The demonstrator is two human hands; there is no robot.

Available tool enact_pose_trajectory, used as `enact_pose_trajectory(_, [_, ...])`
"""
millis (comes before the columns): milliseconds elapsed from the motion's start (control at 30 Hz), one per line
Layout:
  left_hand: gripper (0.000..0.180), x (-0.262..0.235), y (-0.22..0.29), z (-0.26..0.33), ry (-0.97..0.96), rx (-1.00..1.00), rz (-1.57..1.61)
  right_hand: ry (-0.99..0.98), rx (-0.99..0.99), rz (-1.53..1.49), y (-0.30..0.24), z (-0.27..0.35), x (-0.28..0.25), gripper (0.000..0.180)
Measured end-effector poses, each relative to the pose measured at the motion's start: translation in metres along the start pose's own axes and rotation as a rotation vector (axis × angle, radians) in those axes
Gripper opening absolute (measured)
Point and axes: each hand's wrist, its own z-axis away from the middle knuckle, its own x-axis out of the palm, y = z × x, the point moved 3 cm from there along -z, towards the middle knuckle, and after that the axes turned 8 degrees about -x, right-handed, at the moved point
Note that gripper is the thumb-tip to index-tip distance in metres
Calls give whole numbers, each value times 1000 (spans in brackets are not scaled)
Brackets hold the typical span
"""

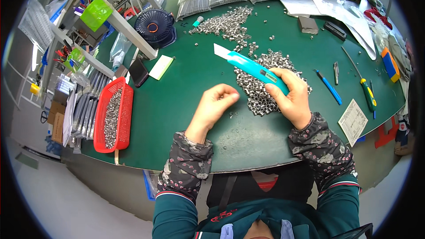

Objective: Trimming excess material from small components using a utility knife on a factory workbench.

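Observation:
My right hand [290, 95] is wrapped round a teal utility knife [250, 67], thumb and fingers on its body. The wide blade [221, 52] is out and points to the far left. Under and beyond that hand lies a heap of small silvery metal rings [261, 99]. Just left of the heap, my left hand [214, 108] is closed, its thumb and forefinger drawn together near the tabletop. Whatever may be between those fingertips is too small to make out. A few tiny bits lie on the green table [186, 115] beside it.
A red basket [126, 119] of metal pieces stands at the left edge. Farther back are a black fan [154, 25], a phone [138, 71] and more loose rings [228, 21]. On the right lie a blue pen-like tool [328, 87], a screwdriver [367, 93] and a paper slip [353, 121].

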Motion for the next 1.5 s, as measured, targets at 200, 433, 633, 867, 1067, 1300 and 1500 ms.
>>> enact_pose_trajectory(200, [12, 24, 10, 7, 66, 175, -584, 21, -86, 45, -1, 0, -2, 26])
enact_pose_trajectory(433, [15, 32, 8, 8, -12, 224, -711, 26, -146, 68, -4, -1, -1, 27])
enact_pose_trajectory(633, [16, 30, 6, 8, 38, 432, -796, -12, -138, 75, -7, -2, 1, 26])
enact_pose_trajectory(867, [13, 26, 7, 3, 4, 423, -821, 45, -189, 107, -1, -6, -4, 24])
enact_pose_trajectory(1067, [6, -26, 1, -6, -129, 1, 473, -16, -142, 139, -1, -4, -3, 23])
enact_pose_trajectory(1300, [5, -50, -7, -11, -163, 82, 789, -178, 8, 17, 7, 3, 5, 26])
enact_pose_trajectory(1500, [11, -53, -7, -12, -144, 114, 776, -422, 304, -127, 3, 0, 9, 26])
